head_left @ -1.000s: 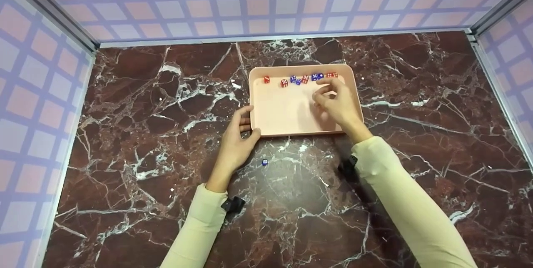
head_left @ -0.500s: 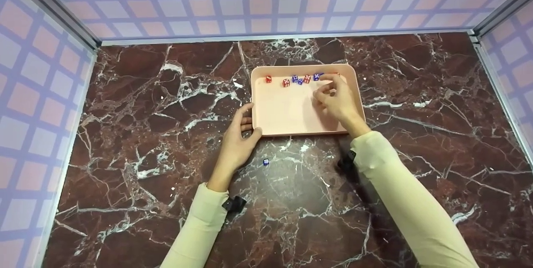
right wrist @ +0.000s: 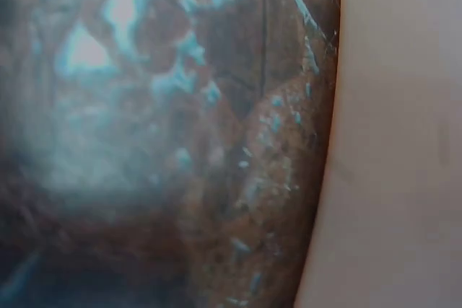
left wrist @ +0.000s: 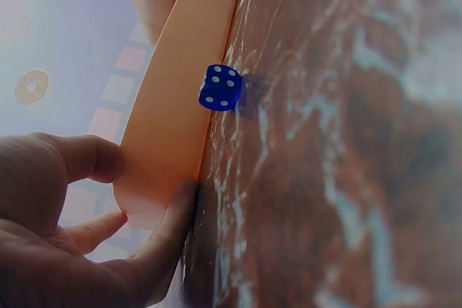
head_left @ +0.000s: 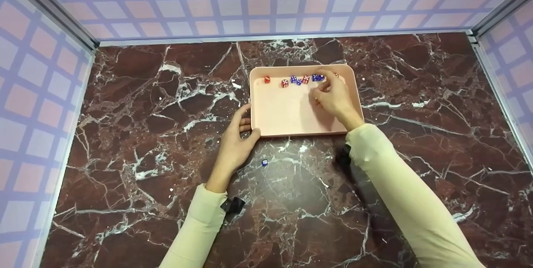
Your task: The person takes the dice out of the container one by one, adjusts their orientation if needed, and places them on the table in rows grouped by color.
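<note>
A shallow peach tray [head_left: 287,118] lies on the marbled table. My left hand [head_left: 237,143] grips its near left corner, thumb on the front wall and fingers along the left side; the left wrist view shows this hand [left wrist: 79,214] at the corner too. My right hand [head_left: 335,97] is inside the tray, index finger bent at a pair of blue dice [head_left: 317,77] by the far wall, thumb apart from it. Along that wall lie more dice: a red die [head_left: 267,79] at left, another red die [head_left: 284,83], a blue die [head_left: 293,79] and others. Red dice at right are mostly hidden behind the hand.
A single blue die [head_left: 264,162] sits on the table in front of the tray, large in the left wrist view as a blue die [left wrist: 220,88]. Checkered panels [head_left: 287,1] stand at the back and both sides of the table [head_left: 145,201].
My right hand has shifted slightly forward, and its index finger now reaches up by the blue dice, covering most of the red ones at right. The left hand keeps its hold on the tray.
</note>
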The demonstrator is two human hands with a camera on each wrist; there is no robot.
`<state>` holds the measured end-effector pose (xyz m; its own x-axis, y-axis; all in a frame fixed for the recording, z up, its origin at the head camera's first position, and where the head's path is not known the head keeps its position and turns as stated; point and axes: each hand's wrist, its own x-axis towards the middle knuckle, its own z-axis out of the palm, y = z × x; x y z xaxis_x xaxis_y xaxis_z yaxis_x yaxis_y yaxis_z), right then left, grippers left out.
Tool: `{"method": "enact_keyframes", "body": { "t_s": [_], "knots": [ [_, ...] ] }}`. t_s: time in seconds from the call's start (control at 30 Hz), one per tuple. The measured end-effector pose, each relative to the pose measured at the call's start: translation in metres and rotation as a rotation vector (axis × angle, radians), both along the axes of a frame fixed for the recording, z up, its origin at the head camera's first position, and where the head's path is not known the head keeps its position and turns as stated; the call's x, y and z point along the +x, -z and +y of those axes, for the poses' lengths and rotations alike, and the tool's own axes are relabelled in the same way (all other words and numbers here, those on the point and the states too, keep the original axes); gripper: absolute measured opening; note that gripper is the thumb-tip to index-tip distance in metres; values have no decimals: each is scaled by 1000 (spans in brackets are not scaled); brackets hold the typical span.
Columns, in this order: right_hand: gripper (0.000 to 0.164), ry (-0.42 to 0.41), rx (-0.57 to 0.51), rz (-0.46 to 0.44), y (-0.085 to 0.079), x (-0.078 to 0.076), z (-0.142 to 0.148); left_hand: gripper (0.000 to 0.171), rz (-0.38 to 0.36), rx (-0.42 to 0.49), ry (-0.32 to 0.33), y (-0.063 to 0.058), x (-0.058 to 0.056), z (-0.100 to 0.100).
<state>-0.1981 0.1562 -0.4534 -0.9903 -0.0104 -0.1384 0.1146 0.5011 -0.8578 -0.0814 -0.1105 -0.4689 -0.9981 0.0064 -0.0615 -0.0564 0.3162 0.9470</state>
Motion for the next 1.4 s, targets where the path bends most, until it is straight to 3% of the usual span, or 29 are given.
{"method": "enact_keyframes", "body": {
  "t_s": [0.23, 0.47, 0.77, 1.13, 1.4],
  "knots": [
    [42, 49, 151, 79, 4, -7, -5, 69, -2, -9, -5, 0, 0, 0],
    [35, 130, 187, 72, 7, -11, -5, 69, -1, -6, -1, 2, -2, 1],
    [28, 115, 241, 114, 7, -9, -7, 69, -9, 2, -6, 0, 0, 0],
    [17, 93, 248, 133, 3, -7, -3, 69, -4, 4, 2, -1, -1, 0],
    [20, 14, 123, 121, -2, 7, 1, 67, 7, -5, 3, 2, 0, 0]
  ]
}}
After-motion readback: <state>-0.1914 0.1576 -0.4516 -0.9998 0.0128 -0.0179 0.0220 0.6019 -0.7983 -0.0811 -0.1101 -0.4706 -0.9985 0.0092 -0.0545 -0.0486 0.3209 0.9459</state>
